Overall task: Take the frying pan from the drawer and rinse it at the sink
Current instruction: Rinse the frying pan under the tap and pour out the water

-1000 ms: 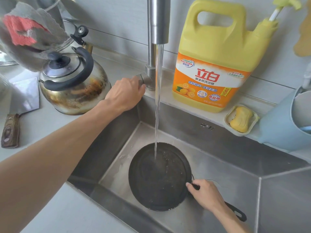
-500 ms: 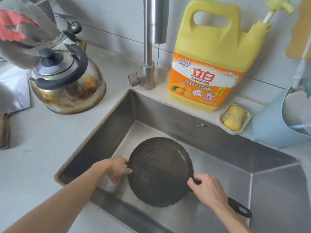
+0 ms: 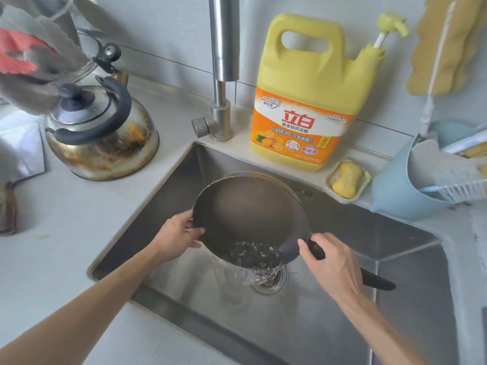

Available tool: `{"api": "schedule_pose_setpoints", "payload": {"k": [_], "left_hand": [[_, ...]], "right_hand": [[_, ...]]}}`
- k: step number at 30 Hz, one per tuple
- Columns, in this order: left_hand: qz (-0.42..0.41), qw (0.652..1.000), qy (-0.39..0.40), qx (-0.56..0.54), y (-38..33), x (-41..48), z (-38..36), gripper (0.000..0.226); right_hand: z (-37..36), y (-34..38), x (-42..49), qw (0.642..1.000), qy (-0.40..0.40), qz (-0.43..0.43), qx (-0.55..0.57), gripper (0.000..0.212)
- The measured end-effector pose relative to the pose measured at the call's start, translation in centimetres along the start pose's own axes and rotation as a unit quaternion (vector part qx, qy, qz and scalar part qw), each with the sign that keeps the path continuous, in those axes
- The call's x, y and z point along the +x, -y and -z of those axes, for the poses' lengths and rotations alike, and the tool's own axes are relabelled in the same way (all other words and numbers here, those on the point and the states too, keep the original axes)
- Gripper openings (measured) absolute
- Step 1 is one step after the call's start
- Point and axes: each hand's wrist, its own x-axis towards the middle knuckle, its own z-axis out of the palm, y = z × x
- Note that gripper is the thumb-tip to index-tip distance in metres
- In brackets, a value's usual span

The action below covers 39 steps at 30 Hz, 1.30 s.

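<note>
Both grips closed on frying pan [image 3: 250,214], held above sink [image 3: 329,325]: right hand [image 3: 332,267] on handle, left hand [image 3: 179,238] pinching rim to steady tilt. Near edge low, so water spills twd drain [image 3: 268,281]. Faucet [image 3: 222,67] at bench [image 3: 66,233] edge, no flow.

the frying pan [image 3: 250,214] is held tilted above the sink [image 3: 342,312], its near edge lowered, and water is poured from that edge toward the drain [image 3: 268,283]. the left rim is gripped by the left hand [image 3: 179,235], and the black handle [image 3: 374,280] is held near the pan by the right hand [image 3: 334,264]. no water is seen coming from the tap [image 3: 224,61]. on the counter [image 3: 52,233], a stained kettle [image 3: 102,133] is placed left of the sink. a yellow detergent bottle [image 3: 308,101] and a soap dish [image 3: 347,179] are placed behind the sink.
</note>
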Motion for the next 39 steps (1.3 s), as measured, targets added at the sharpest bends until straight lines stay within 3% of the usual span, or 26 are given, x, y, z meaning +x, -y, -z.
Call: {"api": "schedule_pose_setpoints", "payload": {"k": [5, 13, 24, 28, 32, 34, 39], "left_hand": [[-0.093, 0.994, -0.054, -0.003, -2.7, -1.2, 1.7, 0.038], [-0.182, 0.975, -0.122, -0.035, -6.1, -2.8, 3.1, 0.034], [-0.183, 0.975, -0.127, -0.018, -6.9, -4.2, 3.5, 0.031], [-0.127, 0.990, -0.062, 0.002, -5.7, -4.3, 3.9, 0.035], [-0.061, 0.998, -0.010, 0.009, -5.7, -5.2, 3.9, 0.021], [-0.034, 0.999, 0.003, -0.003, -6.3, -5.6, 4.2, 0.023], [0.024, 0.999, 0.036, -0.029, -8.5, -6.6, 5.7, 0.038]], "right_hand": [[1.5, 1.0, 0.4, 0.996, -0.067, 0.033, 0.049, 0.023], [3.0, 1.8, 0.7, 0.985, -0.110, 0.084, 0.102, 0.031], [3.9, 1.8, 1.6, 0.981, -0.133, 0.111, 0.091, 0.026], [3.7, 1.8, 1.2, 0.990, -0.079, 0.083, 0.076, 0.020], [4.0, 1.9, 1.3, 0.998, 0.036, 0.034, 0.040, 0.042], [4.5, 2.3, 1.8, 0.992, 0.121, -0.023, 0.031, 0.054], [7.0, 3.4, 3.0, 0.963, 0.251, -0.093, 0.040, 0.051]]}}
